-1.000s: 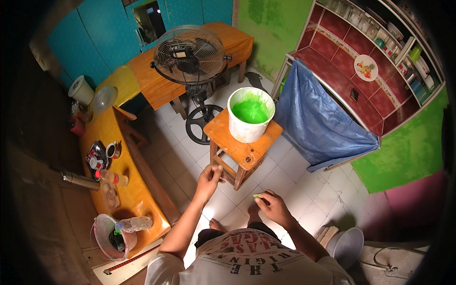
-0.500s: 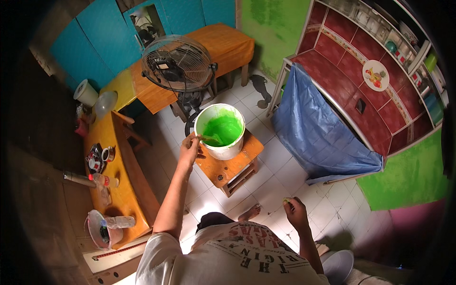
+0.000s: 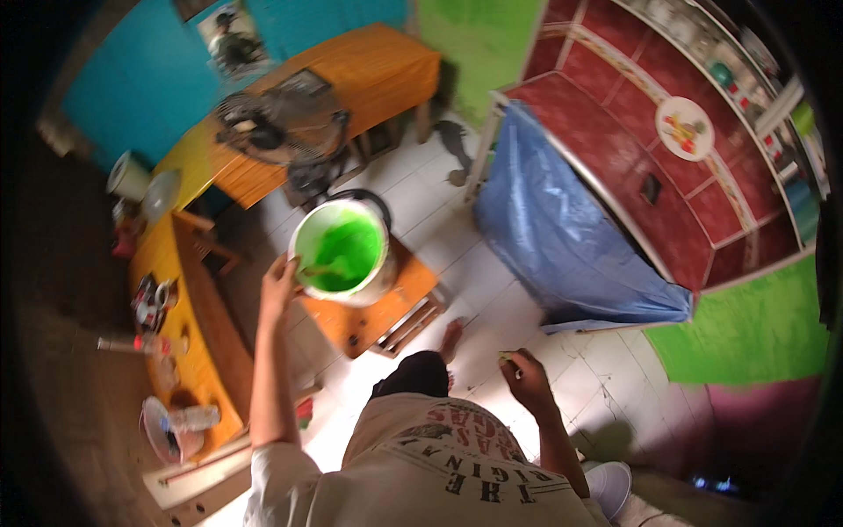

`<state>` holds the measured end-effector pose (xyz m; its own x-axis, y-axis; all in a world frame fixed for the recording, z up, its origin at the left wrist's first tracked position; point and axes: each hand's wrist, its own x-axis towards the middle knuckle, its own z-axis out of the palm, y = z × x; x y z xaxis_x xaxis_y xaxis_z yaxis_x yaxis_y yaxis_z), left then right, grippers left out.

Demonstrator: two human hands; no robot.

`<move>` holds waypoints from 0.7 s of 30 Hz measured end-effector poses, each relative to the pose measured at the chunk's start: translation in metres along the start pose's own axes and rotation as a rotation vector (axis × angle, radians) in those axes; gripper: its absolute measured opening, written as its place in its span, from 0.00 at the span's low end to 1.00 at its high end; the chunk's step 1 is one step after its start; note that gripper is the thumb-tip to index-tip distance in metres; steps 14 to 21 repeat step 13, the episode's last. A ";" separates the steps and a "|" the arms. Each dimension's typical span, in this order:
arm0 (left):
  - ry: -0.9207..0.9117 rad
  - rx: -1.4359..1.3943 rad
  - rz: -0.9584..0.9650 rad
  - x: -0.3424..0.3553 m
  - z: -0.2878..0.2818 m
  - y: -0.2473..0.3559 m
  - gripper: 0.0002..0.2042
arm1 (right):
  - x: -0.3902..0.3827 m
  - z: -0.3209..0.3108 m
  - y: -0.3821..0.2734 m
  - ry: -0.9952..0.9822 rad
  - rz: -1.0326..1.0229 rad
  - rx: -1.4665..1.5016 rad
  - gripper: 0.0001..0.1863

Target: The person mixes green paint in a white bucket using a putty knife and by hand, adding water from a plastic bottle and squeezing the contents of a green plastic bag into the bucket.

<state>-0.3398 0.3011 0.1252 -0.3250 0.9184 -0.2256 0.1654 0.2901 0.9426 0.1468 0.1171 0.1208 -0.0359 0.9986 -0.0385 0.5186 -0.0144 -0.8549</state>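
A white bucket [image 3: 373, 281] holding bright green liquid stands on a small orange wooden stool [image 3: 386, 318]. My left hand [image 3: 279, 283] reaches out to the bucket's left rim and closes around a stick that dips into the green liquid. My right hand [image 3: 522, 371] hangs lower at my right side, above the white tiled floor, fingers curled around a small pale green object. My bare foot [image 3: 450, 336] shows on the floor beside the stool.
A standing fan [image 3: 279, 132] is just behind the bucket, in front of an orange-covered table [image 3: 369, 75]. A yellow bench [image 3: 176, 325] with bottles and dishes runs along the left. A blue tarp [image 3: 562, 237] hangs from a red shelf unit [image 3: 667, 167] at right.
My left hand went from the stool's edge up to the bucket's rim. The view has closed in on the bucket and tilted. My right hand stays low, still holding the small object.
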 end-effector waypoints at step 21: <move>-0.144 0.059 0.004 -0.002 0.008 0.046 0.20 | 0.170 -0.116 0.052 -0.166 -0.089 -0.163 0.13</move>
